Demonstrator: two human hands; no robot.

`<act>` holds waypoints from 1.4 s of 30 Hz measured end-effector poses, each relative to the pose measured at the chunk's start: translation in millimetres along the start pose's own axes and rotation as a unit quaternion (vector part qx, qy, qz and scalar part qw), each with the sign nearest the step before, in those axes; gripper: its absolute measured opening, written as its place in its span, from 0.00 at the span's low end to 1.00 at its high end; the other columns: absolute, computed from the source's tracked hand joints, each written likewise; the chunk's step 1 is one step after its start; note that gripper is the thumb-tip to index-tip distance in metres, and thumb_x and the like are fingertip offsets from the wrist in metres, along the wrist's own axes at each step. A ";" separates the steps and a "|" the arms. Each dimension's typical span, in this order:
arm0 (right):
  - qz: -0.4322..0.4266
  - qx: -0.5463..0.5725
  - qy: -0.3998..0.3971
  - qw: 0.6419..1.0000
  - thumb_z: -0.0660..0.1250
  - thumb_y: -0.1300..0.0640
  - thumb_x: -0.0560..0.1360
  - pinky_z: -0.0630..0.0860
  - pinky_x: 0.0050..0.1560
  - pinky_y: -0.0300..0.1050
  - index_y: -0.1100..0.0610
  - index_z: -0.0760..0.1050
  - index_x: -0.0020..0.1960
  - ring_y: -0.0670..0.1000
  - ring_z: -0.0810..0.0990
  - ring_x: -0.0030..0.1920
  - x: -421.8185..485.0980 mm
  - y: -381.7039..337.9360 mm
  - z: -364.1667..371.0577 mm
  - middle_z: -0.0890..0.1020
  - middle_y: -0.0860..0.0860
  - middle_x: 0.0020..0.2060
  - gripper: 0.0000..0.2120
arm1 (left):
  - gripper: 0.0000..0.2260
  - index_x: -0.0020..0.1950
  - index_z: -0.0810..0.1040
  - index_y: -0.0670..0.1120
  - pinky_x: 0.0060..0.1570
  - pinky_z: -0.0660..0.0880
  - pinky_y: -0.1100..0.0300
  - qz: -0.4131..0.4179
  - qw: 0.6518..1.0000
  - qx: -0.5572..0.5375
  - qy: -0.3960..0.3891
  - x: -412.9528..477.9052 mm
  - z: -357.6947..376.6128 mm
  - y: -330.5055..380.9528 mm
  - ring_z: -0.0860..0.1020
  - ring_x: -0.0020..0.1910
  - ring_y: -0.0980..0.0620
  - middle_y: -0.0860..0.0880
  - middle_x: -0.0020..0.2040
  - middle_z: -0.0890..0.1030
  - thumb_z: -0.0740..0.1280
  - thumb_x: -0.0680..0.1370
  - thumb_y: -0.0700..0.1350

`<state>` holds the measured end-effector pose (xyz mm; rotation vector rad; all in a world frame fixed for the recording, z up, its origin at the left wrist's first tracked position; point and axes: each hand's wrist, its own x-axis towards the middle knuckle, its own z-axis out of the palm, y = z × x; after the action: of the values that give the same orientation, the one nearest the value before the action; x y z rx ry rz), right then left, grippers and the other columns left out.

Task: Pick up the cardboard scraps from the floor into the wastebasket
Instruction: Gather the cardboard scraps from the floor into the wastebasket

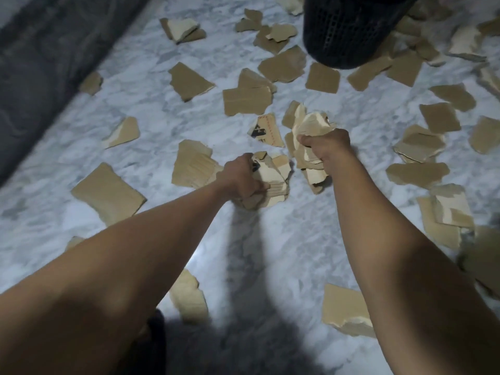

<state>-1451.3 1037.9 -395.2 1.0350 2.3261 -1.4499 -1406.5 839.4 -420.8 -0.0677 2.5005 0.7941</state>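
Note:
Several torn brown cardboard scraps lie scattered over the white marble floor. My left hand grips a bunch of scraps low over the floor at the centre. Just to its right, my right hand grips a second, taller bunch of scraps. The black mesh wastebasket stands at the top, beyond both hands, with its rim cut off by the frame. A printed scrap lies flat between the hands and the wastebasket.
A dark grey fabric edge, perhaps a sofa or bedding, runs along the left side. Loose scraps crowd the floor around the wastebasket and along the right edge. Larger pieces lie near my left forearm and another near my right elbow.

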 end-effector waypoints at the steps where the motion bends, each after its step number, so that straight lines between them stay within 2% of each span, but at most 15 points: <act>1: -0.009 -0.086 0.012 0.996 0.81 0.42 0.60 0.78 0.60 0.52 0.60 0.75 0.66 0.59 0.78 0.62 1.4 -2.3 6.1 0.77 0.58 0.64 0.40 | 0.29 0.64 0.71 0.47 0.55 0.72 0.51 -0.005 0.999 0.034 0.017 -8.0 1.2 -2.9 0.75 0.58 0.45 0.49 0.55 0.78 0.76 0.69 0.57; 3: -0.028 -0.212 0.025 0.977 0.78 0.40 0.66 0.71 0.66 0.51 0.60 0.70 0.70 0.59 0.70 0.70 -0.9 -4.1 14.1 0.71 0.59 0.69 0.40 | 0.25 0.58 0.71 0.47 0.53 0.65 0.49 -0.024 0.993 0.099 0.056 -23.9 0.4 -12.1 0.71 0.58 0.43 0.49 0.48 0.74 0.73 0.70 0.61; 4: -0.029 -0.235 0.018 0.971 0.78 0.41 0.67 0.69 0.67 0.53 0.59 0.70 0.71 0.59 0.69 0.71 -1.2 -1.9 15.4 0.71 0.59 0.70 0.40 | 0.25 0.57 0.71 0.47 0.54 0.63 0.47 -0.035 0.988 0.122 0.083 -30.2 -3.1 -18.3 0.69 0.60 0.42 0.48 0.50 0.73 0.73 0.71 0.61; 8: -0.029 -0.196 -0.017 0.980 0.82 0.41 0.51 0.79 0.57 0.59 0.54 0.75 0.65 0.58 0.82 0.57 -3.3 7.8 18.1 0.82 0.56 0.58 0.46 | 0.32 0.66 0.71 0.47 0.64 0.60 0.41 -0.100 0.975 0.136 0.143 -40.0 -30.4 -50.8 0.60 0.70 0.40 0.45 0.72 0.64 0.73 0.69 0.63; 10: -0.023 -0.158 -0.018 0.987 0.84 0.49 0.58 0.81 0.54 0.53 0.58 0.76 0.63 0.56 0.83 0.54 -2.2 8.9 18.4 0.84 0.56 0.57 0.38 | 0.33 0.67 0.70 0.46 0.64 0.62 0.41 -0.130 0.977 0.122 0.116 -40.2 -38.0 -62.0 0.60 0.70 0.40 0.46 0.74 0.62 0.74 0.69 0.63; 12: -0.035 -0.142 -0.004 0.989 0.83 0.53 0.62 0.79 0.53 0.47 0.60 0.76 0.63 0.56 0.83 0.57 -3.6 7.7 15.8 0.83 0.56 0.59 0.33 | 0.31 0.63 0.71 0.47 0.60 0.65 0.44 -0.153 0.978 0.097 0.102 -40.8 -37.7 -65.2 0.64 0.67 0.41 0.47 0.70 0.67 0.74 0.68 0.63; 15: -0.057 -0.102 0.018 0.993 0.82 0.55 0.64 0.77 0.52 0.46 0.61 0.76 0.64 0.56 0.81 0.61 -11.1 -5.0 14.8 0.81 0.57 0.62 0.32 | 0.29 0.61 0.71 0.46 0.55 0.66 0.47 -0.171 0.975 0.084 0.117 -41.8 -34.0 -59.3 0.67 0.63 0.42 0.46 0.64 0.71 0.75 0.69 0.61; 21: -0.110 -0.034 0.033 0.993 0.82 0.55 0.59 0.82 0.54 0.53 0.56 0.79 0.60 0.56 0.84 0.55 -25.5 -34.0 4.7 0.84 0.54 0.57 0.30 | 0.27 0.61 0.70 0.47 0.53 0.65 0.50 -0.178 0.968 0.110 0.138 -46.9 -21.9 -52.6 0.71 0.58 0.45 0.48 0.56 0.76 0.73 0.70 0.60; 23: -0.127 -0.016 0.022 0.991 0.83 0.54 0.58 0.83 0.52 0.52 0.58 0.80 0.58 0.54 0.84 0.52 -32.9 -37.5 6.5 0.84 0.54 0.55 0.30 | 0.26 0.61 0.69 0.48 0.52 0.65 0.50 -0.167 0.970 0.097 0.147 -48.8 -20.5 -54.3 0.72 0.57 0.44 0.48 0.54 0.77 0.74 0.70 0.58; 26: -0.135 0.043 -0.053 0.989 0.84 0.57 0.61 0.81 0.45 0.45 0.60 0.80 0.56 0.51 0.84 0.47 -54.2 -30.6 6.5 0.84 0.51 0.50 0.27 | 0.28 0.65 0.64 0.48 0.50 0.64 0.50 -0.136 0.975 0.055 0.167 -52.1 -15.3 -54.3 0.73 0.55 0.43 0.48 0.53 0.78 0.73 0.70 0.49; 29: -0.129 -0.012 -0.086 0.988 0.85 0.56 0.59 0.81 0.44 0.46 0.61 0.80 0.54 0.53 0.83 0.46 -80.2 -7.2 10.5 0.84 0.52 0.48 0.27 | 0.34 0.72 0.62 0.50 0.57 0.67 0.46 -0.114 0.983 -0.011 0.145 -61.4 -18.1 -52.1 0.75 0.57 0.43 0.49 0.57 0.79 0.73 0.70 0.47; 32: -0.157 -0.125 -0.083 0.976 0.83 0.56 0.60 0.79 0.44 0.43 0.61 0.80 0.53 0.55 0.84 0.49 -111.5 15.5 26.9 0.84 0.55 0.50 0.25 | 0.19 0.57 0.73 0.46 0.55 0.76 0.43 -0.105 0.986 -0.069 0.106 -76.3 -19.1 -53.0 0.79 0.53 0.41 0.46 0.51 0.80 0.73 0.69 0.47; 34: -0.175 -0.211 -0.073 0.959 0.80 0.57 0.64 0.75 0.43 0.42 0.59 0.78 0.53 0.58 0.83 0.52 -137.0 30.8 40.0 0.83 0.57 0.53 0.20 | 0.14 0.51 0.74 0.46 0.54 0.77 0.42 -0.099 0.988 -0.073 0.092 -86.9 -15.7 -54.8 0.79 0.50 0.41 0.45 0.48 0.80 0.71 0.68 0.46; 38: -0.137 -0.210 -0.039 0.967 0.78 0.55 0.66 0.79 0.48 0.46 0.58 0.78 0.58 0.59 0.82 0.52 -163.8 54.9 58.5 0.82 0.57 0.55 0.22 | 0.13 0.50 0.78 0.43 0.47 0.80 0.49 -0.088 0.981 -0.132 0.110 -100.4 -12.0 -63.5 0.80 0.47 0.43 0.43 0.48 0.82 0.71 0.68 0.45; 42: -0.035 -0.034 -0.043 0.998 0.81 0.53 0.64 0.81 0.52 0.50 0.63 0.76 0.62 0.59 0.81 0.55 -155.4 50.2 53.8 0.80 0.58 0.58 0.31 | 0.17 0.51 0.79 0.38 0.36 0.76 0.53 -0.091 0.968 -0.211 0.096 -107.4 -36.4 -76.2 0.80 0.40 0.43 0.38 0.48 0.83 0.76 0.66 0.45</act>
<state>-1314.4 935.6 -377.3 0.8638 2.3558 -1.4003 -1315.0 745.1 -383.3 -0.5363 2.4087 1.2783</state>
